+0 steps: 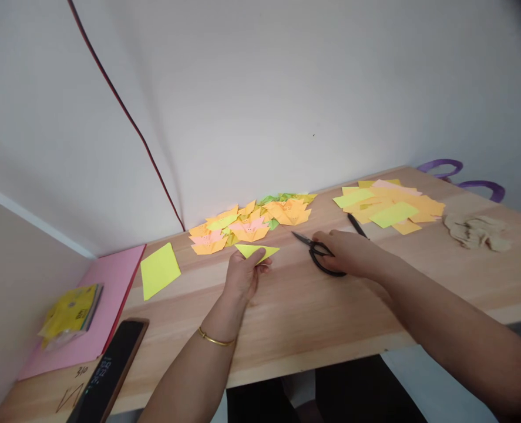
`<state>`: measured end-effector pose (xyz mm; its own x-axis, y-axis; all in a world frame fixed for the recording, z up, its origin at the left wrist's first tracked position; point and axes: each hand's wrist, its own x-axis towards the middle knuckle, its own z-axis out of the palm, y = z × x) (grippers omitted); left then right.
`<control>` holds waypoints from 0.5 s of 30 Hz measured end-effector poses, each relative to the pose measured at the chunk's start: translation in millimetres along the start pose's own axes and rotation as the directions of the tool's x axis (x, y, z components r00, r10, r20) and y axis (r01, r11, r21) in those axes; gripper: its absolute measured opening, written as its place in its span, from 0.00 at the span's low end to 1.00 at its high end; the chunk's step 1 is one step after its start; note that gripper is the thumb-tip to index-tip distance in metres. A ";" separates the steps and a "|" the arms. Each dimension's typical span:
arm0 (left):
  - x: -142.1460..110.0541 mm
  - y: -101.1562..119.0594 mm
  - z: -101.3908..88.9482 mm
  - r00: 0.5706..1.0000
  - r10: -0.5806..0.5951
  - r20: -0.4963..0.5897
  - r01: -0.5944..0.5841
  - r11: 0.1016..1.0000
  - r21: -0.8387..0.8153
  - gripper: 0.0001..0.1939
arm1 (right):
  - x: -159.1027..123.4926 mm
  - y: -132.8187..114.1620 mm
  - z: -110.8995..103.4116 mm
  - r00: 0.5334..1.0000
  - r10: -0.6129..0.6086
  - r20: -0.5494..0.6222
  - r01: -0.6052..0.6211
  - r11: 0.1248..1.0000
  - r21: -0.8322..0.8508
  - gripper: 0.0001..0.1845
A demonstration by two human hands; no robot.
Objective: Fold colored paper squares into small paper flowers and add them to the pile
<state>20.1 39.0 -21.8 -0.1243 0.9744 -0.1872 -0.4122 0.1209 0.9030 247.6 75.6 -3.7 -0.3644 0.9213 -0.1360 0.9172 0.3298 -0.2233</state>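
My left hand (242,270) pinches a small yellow paper triangle (255,251), folded to a point at its right end, just above the table. Over to the right, my right hand (342,249) has its fingers closed on the black handles of a pair of scissors (313,247). The scissors' blades point left toward the paper and sit low at the tabletop. A black pen (356,224) lies just behind my right hand, partly covered by it. Folded paper pieces (249,226) with small drawn marks, in orange, pink, yellow and green, are heaped along the wall.
Loose paper sheets (387,202) are piled at the back right, beside a crumpled beige cloth (478,231) and purple loops (483,188). On the left are a yellow sheet stack (160,270), a pink board (114,270) bearing a yellow packet (70,311), and a phone (110,370).
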 end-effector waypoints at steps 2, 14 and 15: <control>0.2 0.1 -0.4 1.000 0.001 0.005 -0.001 1.000 -0.001 0.16 | 0.7 -2.0 -0.8 1.000 -0.001 -0.005 0.001 1.000 -0.005 0.19; -1.2 0.2 -2.9 0.993 0.031 0.113 -0.026 0.999 -0.044 0.13 | 2.4 -13.3 -5.7 0.985 -0.159 -0.061 0.116 0.364 0.924 0.26; -1.6 0.5 -2.9 0.991 0.034 0.127 -0.028 0.998 -0.050 0.13 | 2.0 -14.5 -6.3 0.979 -0.197 -0.059 0.126 0.351 0.928 0.26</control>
<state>17.5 37.0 -22.1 -0.0230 0.9941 -0.1061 -0.4528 0.0842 0.8876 234.6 74.0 5.3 -0.5280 0.8486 -0.0325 0.1264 0.0407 -0.9911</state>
